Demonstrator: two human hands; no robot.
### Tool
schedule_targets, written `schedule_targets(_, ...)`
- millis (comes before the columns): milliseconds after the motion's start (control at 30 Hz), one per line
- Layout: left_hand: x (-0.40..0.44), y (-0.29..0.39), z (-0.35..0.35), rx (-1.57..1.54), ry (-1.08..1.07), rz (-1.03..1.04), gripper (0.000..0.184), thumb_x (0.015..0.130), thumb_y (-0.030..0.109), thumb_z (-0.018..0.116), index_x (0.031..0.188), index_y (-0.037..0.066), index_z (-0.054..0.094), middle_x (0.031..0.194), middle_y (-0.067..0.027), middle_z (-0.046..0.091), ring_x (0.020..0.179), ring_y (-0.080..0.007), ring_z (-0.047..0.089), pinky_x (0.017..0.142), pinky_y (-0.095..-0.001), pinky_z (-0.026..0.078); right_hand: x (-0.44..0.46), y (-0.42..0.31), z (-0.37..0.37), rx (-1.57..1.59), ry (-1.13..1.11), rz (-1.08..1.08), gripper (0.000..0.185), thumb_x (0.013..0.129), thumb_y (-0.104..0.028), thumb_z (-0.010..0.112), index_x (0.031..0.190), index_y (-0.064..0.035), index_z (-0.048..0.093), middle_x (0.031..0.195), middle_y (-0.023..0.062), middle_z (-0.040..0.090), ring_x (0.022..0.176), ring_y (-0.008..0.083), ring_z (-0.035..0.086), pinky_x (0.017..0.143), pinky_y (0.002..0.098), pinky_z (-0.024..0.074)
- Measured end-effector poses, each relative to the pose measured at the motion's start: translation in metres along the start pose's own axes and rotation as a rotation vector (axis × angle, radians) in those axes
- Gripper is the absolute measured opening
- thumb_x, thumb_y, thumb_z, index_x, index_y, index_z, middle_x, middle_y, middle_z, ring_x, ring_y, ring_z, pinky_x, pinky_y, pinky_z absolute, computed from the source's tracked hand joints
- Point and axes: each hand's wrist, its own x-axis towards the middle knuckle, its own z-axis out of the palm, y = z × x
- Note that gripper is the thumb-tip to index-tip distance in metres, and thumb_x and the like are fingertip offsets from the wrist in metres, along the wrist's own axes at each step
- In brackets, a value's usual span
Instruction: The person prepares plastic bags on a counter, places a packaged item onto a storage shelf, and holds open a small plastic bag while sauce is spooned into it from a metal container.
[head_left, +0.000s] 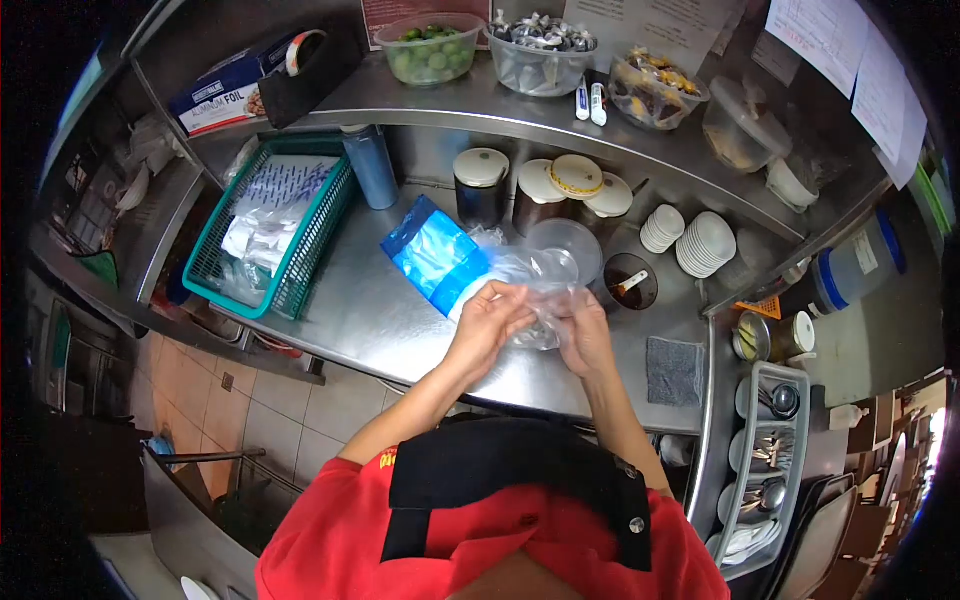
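Observation:
Thin clear plastic [535, 315], which looks like a bag, is stretched between my two hands above the steel counter. My left hand [488, 325] pinches its left side with the fingertips. On its right side, my right hand [585, 335] has its fingers closed on the same plastic. A blue-and-white plastic packet [432, 258] lies just beyond my left hand, its near end meeting the clear plastic. Behind my hands stands a round clear container [568, 248], partly covered by the plastic. Close to my right hand is a dark sauce bowl [632, 282] with a white-handled utensil in it.
A green basket [300, 235] of bagged items sits at left, beside a blue bottle [370, 165]. Lidded pots [482, 170] line the back, with stacked small dishes [706, 245] to their right. A grey cloth [675, 370] and cutlery tray [765, 470] are at right; a loaded shelf [440, 110] overhangs.

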Motion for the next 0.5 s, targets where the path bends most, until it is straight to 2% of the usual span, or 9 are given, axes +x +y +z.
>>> schedule_targets(67,0.004,0.015,0.001,-0.458,0.037,-0.130,0.013,0.093,0.016,0.058,0.098,0.005,0.056,0.102,-0.0123,0.066,0.093,-0.0179,0.064,0.082,-0.0302,0.052,-0.005,-0.012,0.006,0.293,-0.009,-0.043,0.017,0.093,-0.017,0.055,0.100,-0.0021,0.060,0.095,0.0091,0.066,0.083,0.0172,0.064,0.076,0.0307,0.0531)
schedule_targets(133,0.014,0.014,-0.004,-0.489,0.099,-0.189,0.014,0.092,0.017,0.058,0.098,0.005,0.055,0.098,-0.0092,0.065,0.089,-0.0175,0.065,0.079,-0.0279,0.053,-0.011,-0.021,-0.002,0.389,-0.023,0.010,0.018,0.093,-0.019,0.055,0.101,-0.0033,0.059,0.099,0.0078,0.065,0.087,0.0185,0.064,0.079,0.0335,0.0529)
schedule_targets(200,0.028,-0.008,-0.027,-0.765,0.220,-0.257,0.016,0.093,0.019,0.057,0.101,0.006,0.054,0.094,-0.0059,0.064,0.085,-0.0145,0.065,0.075,-0.0244,0.053,-0.016,-0.026,-0.008,0.596,-0.004,0.190,0.016,0.092,-0.020,0.057,0.099,-0.0058,0.059,0.097,0.0058,0.065,0.080,0.0174,0.063,0.072,0.0298,0.0528)
schedule_targets(233,0.026,-0.005,-0.029,-0.726,0.190,-0.272,0.014,0.093,0.018,0.058,0.102,0.008,0.053,0.091,-0.0025,0.061,0.080,-0.0114,0.062,0.068,-0.0209,0.052,-0.015,-0.022,-0.018,0.597,0.002,0.187,0.016,0.092,-0.020,0.057,0.099,-0.0058,0.059,0.097,0.0058,0.065,0.080,0.0174,0.063,0.072,0.0298,0.0528)
schedule_targets(267,0.025,-0.002,-0.028,-0.725,0.190,-0.279,0.014,0.093,0.018,0.058,0.102,0.008,0.053,0.091,-0.0025,0.061,0.080,-0.0114,0.062,0.068,-0.0209,0.052,-0.013,-0.014,-0.030,0.459,-0.117,0.188,0.013,0.091,-0.018,0.058,0.098,-0.0065,0.059,0.094,0.0040,0.063,0.074,0.0149,0.061,0.066,0.0260,0.0506)
schedule_targets(333,0.027,0.007,-0.023,-0.562,0.091,-0.205,0.016,0.092,0.016,0.059,0.104,0.009,0.054,0.092,-0.0012,0.061,0.079,-0.0096,0.060,0.069,-0.0219,0.051,-0.017,-0.010,-0.030,0.322,-0.227,0.186,0.011,0.090,-0.016,0.060,0.096,-0.0073,0.059,0.091,0.0021,0.062,0.068,0.0124,0.060,0.059,0.0223,0.0484)
schedule_targets(400,0.017,0.033,-0.003,-0.426,0.150,-0.140,0.019,0.090,0.015,0.061,0.106,0.007,0.055,0.090,0.0002,0.059,0.076,-0.0083,0.057,0.069,-0.0218,0.047,-0.028,-0.024,0.001,-1.040,-0.067,-0.337,0.022,0.087,-0.006,0.061,0.108,-0.0075,0.056,0.089,0.0021,0.060,0.080,0.0078,0.056,0.071,0.0213,0.0447)
schedule_targets(467,0.009,0.049,0.001,0.340,-0.030,0.131,0.026,0.086,0.016,0.064,0.109,0.008,0.056,0.087,0.0023,0.056,0.070,-0.0091,0.055,0.067,-0.0245,0.046,-0.020,-0.018,-0.015,-0.882,-0.023,-0.289,0.018,0.086,-0.005,0.062,0.103,-0.0068,0.057,0.088,0.0007,0.059,0.077,0.0065,0.055,0.070,0.0199,0.0435)
schedule_targets(500,0.013,0.040,-0.001,0.567,-0.068,0.314,0.036,0.078,0.017,0.068,0.111,0.007,0.056,0.088,0.0014,0.053,0.067,-0.0093,0.050,0.062,-0.0247,0.042,-0.016,-0.016,-0.022,-0.725,0.006,-0.246,0.013,0.086,-0.003,0.062,0.098,-0.0061,0.058,0.087,-0.0007,0.059,0.074,0.0051,0.054,0.070,0.0185,0.0424)
